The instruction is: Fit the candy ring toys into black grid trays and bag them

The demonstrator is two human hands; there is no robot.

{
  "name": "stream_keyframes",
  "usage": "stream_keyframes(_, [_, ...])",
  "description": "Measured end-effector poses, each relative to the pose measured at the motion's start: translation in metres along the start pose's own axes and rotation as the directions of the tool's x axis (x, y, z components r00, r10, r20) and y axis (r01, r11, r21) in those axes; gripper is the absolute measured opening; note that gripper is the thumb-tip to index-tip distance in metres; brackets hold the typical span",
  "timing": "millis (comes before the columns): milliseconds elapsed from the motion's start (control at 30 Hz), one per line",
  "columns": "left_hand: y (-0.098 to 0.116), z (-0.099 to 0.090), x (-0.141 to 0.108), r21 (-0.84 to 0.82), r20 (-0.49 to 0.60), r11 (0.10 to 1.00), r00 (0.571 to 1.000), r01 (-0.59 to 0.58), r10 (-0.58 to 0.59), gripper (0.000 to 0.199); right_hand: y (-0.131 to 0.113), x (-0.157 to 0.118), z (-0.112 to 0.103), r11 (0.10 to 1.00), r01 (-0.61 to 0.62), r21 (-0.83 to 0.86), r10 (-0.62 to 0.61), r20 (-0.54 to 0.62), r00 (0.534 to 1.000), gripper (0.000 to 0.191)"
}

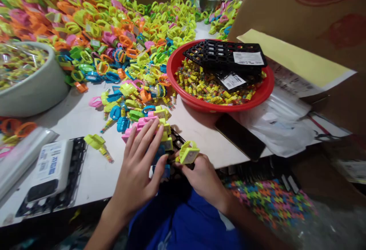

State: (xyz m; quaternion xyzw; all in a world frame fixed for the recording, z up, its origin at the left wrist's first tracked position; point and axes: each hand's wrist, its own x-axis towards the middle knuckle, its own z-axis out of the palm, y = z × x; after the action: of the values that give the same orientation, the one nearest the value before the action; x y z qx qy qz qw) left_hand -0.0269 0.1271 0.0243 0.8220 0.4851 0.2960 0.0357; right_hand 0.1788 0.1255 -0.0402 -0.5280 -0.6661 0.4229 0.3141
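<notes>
My left hand [143,158] lies spread over pink and yellow toy watches [166,130] standing in rows at the table's front edge. They sit on a black perforated tray [177,137], partly hidden by my hands. Between the fingers of my right hand [203,177] is a lime-yellow toy watch [189,153] with a small candy tube under it, just right of the tray. A single yellow watch with a candy tube [98,145] rests on the white table to the left of my left hand.
Behind is a large heap of colourful watches [114,32]. A red basin [220,107] holds candy tubes and black trays, near a dark phone [240,135]. At left are a grey-green tub [31,90] and a white device [51,170]. Cardboard [300,17] stands at right.
</notes>
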Motion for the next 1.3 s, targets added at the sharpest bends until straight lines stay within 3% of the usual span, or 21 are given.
stream_keyframes(67, [0.002, 0.004, -0.007, -0.009, -0.03, 1.0, 0.999, -0.012, 0.011, 0.064, 0.005, 0.001, 0.007, 0.986, 0.119, -0.117, -0.119, 0.004, 0.993, 0.028])
stream_keyframes(167, [0.002, 0.011, -0.021, -0.017, -0.104, 1.0, 0.994, 0.021, -0.023, 0.063, 0.011, 0.001, 0.011, 0.912, 0.322, -0.256, -0.329, 0.018, 0.944, 0.034])
stream_keyframes(300, [0.003, 0.023, -0.041, -0.093, -0.233, 0.993, 0.969, 0.066, -0.086, 0.058, 0.013, 0.004, 0.009, 0.853, 0.424, -0.305, -0.44, 0.019, 0.898, 0.031])
stream_keyframes(433, [0.005, 0.033, -0.053, -0.131, -0.301, 0.991, 0.951, 0.039, -0.077, 0.053, 0.01, 0.009, 0.007, 0.814, 0.474, -0.334, -0.482, 0.066, 0.874, 0.035])
stream_keyframes(733, [0.005, 0.043, -0.051, -0.164, -0.35, 0.986, 0.934, 0.02, -0.077, 0.032, 0.007, 0.01, 0.008, 0.713, 0.557, -0.426, -0.561, 0.129, 0.818, 0.039])
stream_keyframes(933, [0.006, 0.046, -0.053, -0.153, -0.372, 0.988, 0.924, 0.035, -0.091, 0.031, 0.011, 0.01, 0.01, 0.742, 0.524, -0.418, -0.525, 0.124, 0.842, 0.034])
stream_keyframes(1100, [0.006, 0.047, -0.053, -0.121, -0.375, 0.992, 0.924, 0.032, -0.075, 0.031, 0.018, 0.008, 0.008, 0.723, 0.582, -0.373, -0.592, 0.102, 0.8, 0.033])
stream_keyframes(1300, [0.006, 0.049, -0.052, -0.15, -0.397, 0.988, 0.914, 0.025, -0.083, 0.035, 0.013, 0.008, 0.01, 0.73, 0.553, -0.402, -0.524, 0.191, 0.83, 0.036])
